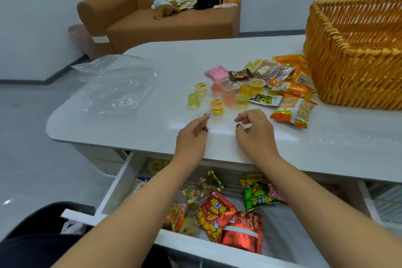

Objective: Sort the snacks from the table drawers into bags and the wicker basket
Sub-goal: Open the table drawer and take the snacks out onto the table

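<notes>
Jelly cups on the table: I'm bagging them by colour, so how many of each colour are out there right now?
Pink jelly cups: 2
Yellow jelly cups: 6
Total: 8

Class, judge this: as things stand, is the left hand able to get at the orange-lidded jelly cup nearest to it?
Probably yes. The left hand holds nothing, and its fingertips lie just short of the jelly cup, with only bare table between them.

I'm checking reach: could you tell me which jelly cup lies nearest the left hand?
The orange-lidded jelly cup, frontmost of the cluster, just beyond the left hand fingertips.
</notes>
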